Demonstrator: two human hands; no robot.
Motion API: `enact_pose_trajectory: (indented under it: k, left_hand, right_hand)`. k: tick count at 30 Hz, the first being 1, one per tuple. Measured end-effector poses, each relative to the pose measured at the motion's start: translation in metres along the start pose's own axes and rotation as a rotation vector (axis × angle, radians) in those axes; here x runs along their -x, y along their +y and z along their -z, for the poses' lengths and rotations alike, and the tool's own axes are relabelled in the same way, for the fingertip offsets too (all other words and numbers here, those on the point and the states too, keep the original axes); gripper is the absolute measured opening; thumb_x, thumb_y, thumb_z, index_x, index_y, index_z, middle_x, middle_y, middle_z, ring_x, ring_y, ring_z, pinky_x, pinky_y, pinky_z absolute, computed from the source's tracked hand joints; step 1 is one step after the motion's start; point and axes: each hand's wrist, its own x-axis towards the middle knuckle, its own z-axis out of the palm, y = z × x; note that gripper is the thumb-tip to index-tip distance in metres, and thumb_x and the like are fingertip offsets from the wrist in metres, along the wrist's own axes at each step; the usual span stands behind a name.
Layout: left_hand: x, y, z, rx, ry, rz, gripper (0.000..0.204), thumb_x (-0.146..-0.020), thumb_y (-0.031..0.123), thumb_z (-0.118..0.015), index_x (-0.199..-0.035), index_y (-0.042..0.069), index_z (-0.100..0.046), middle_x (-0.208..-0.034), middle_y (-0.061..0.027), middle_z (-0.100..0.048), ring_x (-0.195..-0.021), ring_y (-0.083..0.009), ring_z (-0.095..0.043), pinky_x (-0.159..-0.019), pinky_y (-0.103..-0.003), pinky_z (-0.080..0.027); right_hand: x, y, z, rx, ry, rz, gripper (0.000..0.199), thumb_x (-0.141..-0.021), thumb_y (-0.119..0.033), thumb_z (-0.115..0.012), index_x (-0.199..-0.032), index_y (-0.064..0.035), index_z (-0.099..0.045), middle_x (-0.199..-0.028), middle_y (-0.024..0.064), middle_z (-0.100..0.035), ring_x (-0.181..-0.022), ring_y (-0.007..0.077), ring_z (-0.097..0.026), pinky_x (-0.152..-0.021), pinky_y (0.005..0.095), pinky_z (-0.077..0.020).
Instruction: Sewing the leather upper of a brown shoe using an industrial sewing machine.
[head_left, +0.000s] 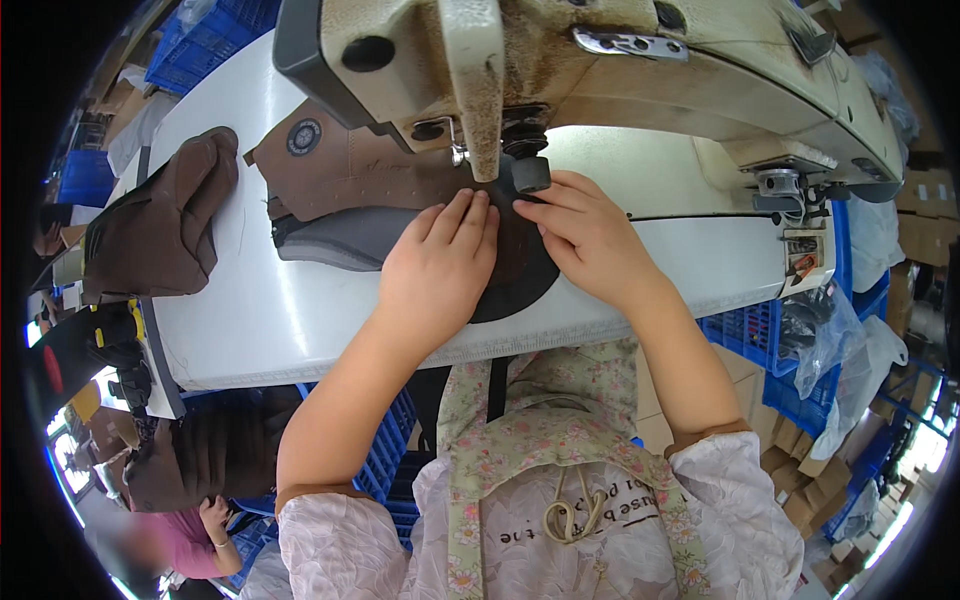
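Under the needle area of a sewing machine lies a brown leather boot upper with a round dark patch and a grey lining. My left hand rests flat on it, fingers stretched toward the presser foot, pressing it to the bed. On the other side of the needle, my right hand has its fingers and thumb bent in at the edge of the upper, close to the dark roller. The stitching point itself is hidden behind the machine head and my fingers.
Another folded brown upper lies on the left of the white table. Blue crates with plastic bags stand at the right below the table. At lower left, a person in a pink top is beside a stack of brown pieces.
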Motion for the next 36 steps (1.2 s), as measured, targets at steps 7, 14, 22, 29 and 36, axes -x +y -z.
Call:
enact_pose_trajectory:
  k: [7,14,22,29,36]
  left_hand:
    - [0.001,-0.002,0.001,-0.007,0.004,-0.014,0.040,-0.080,0.014,-0.057,-0.114,-0.004,-0.065,-0.124,-0.0169,-0.064,-0.119,-0.0273,-0.059,-0.099,-0.037,-0.047]
    - [0.003,-0.011,-0.002,-0.005,0.064,-0.025,0.037,-0.078,0.013,-0.059,-0.109,-0.003,-0.068,-0.120,-0.0151,-0.066,-0.114,-0.0253,-0.062,-0.096,-0.035,-0.049]
    - [0.007,-0.031,-0.001,0.096,0.057,-0.019,0.042,-0.075,0.010,-0.058,-0.116,0.004,-0.067,-0.126,-0.0085,-0.065,-0.117,-0.0241,-0.061,-0.097,-0.038,-0.050]
    - [0.006,-0.061,0.005,0.182,0.026,-0.093,0.044,-0.072,0.007,-0.060,-0.115,0.007,-0.069,-0.121,-0.0056,-0.065,-0.116,-0.0237,-0.059,-0.096,-0.037,-0.051]
    - [0.000,-0.070,0.010,0.119,0.020,-0.138,0.035,-0.076,0.011,-0.060,-0.108,0.006,-0.071,-0.117,-0.0069,-0.066,-0.113,-0.0220,-0.059,-0.099,-0.038,-0.046]
  right_hand:
    - [0.001,-0.002,-0.001,0.022,-0.007,0.006,0.029,-0.077,0.002,-0.063,-0.105,-0.0023,-0.070,-0.124,0.0099,-0.064,-0.119,0.0294,-0.056,-0.099,0.0389,-0.0490]
    - [0.001,-0.005,-0.006,0.033,-0.015,-0.001,0.032,-0.077,0.002,-0.064,-0.108,-0.0025,-0.070,-0.123,0.0112,-0.064,-0.118,0.0308,-0.056,-0.099,0.0395,-0.0488]
    - [-0.002,-0.012,-0.014,0.042,-0.008,-0.015,0.032,-0.077,0.000,-0.065,-0.109,-0.0038,-0.070,-0.118,0.0118,-0.064,-0.117,0.0323,-0.056,-0.097,0.0406,-0.0491]
    - [-0.006,-0.019,-0.022,0.060,-0.006,-0.011,0.031,-0.078,-0.003,-0.066,-0.109,-0.0049,-0.071,-0.120,0.0118,-0.064,-0.115,0.0319,-0.056,-0.097,0.0407,-0.0488]
    - [-0.010,-0.023,-0.028,0.048,0.034,-0.015,0.030,-0.078,-0.005,-0.067,-0.108,-0.0041,-0.071,-0.123,0.0120,-0.063,-0.115,0.0322,-0.055,-0.099,0.0413,-0.0471]
